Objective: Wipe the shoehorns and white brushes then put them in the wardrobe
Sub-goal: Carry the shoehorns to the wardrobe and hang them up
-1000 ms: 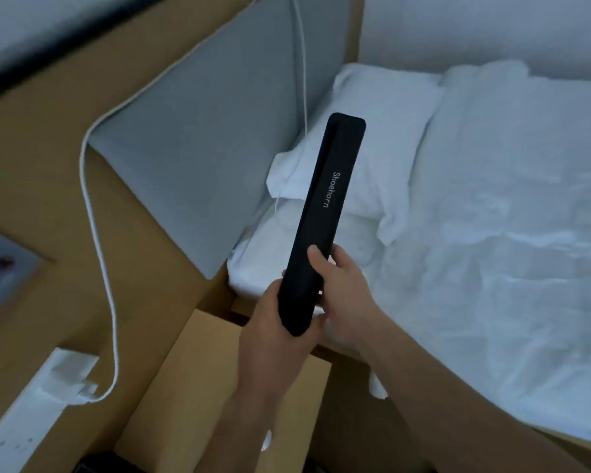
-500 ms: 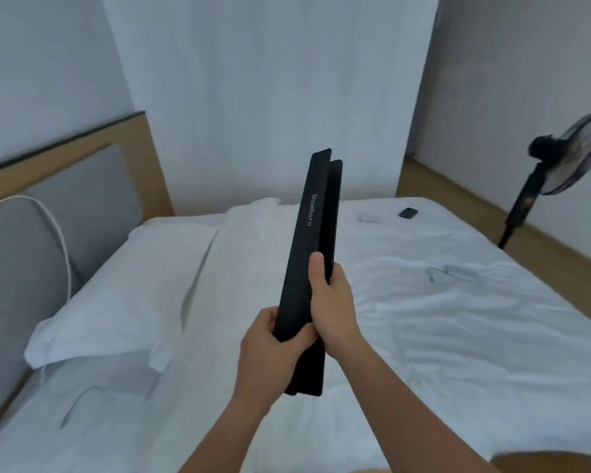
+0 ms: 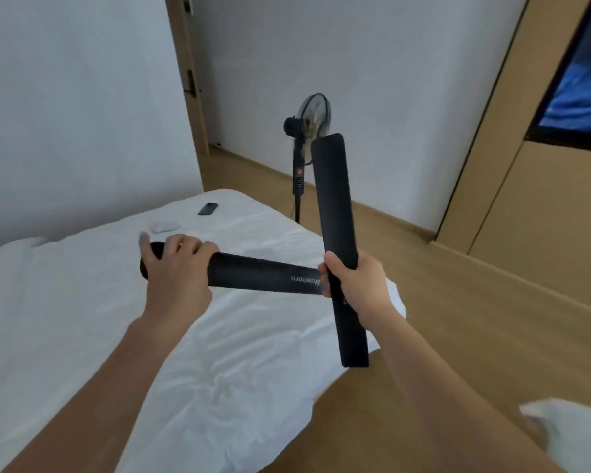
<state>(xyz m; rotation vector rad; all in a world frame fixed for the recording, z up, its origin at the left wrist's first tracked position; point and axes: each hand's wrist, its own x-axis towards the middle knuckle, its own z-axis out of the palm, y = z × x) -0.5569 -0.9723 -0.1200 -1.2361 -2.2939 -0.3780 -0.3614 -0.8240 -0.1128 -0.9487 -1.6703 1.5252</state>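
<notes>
Two long black shoehorns are held over the white bed (image 3: 82,319). One shoehorn (image 3: 263,278), printed "Shoehorn", lies nearly level; my left hand (image 3: 176,271) grips its left end, fingers curled over the top. The other shoehorn (image 3: 335,206) stands almost upright, and my right hand (image 3: 354,285) grips it around the middle. The level one's right end meets the upright one at my right hand. No white brushes or wardrobe interior show.
A standing fan (image 3: 306,131) is beyond the bed's corner. A dark phone (image 3: 208,208) and a small white object (image 3: 163,227) lie on the far part of the bed. Wooden panels (image 3: 526,165) with a dark screen line the right wall. Wood floor runs between.
The view has swung right from the headboard to the bed's foot. The two shoehorns, held together upright before, have been separated: the left one now lies level, the right one stays upright.
</notes>
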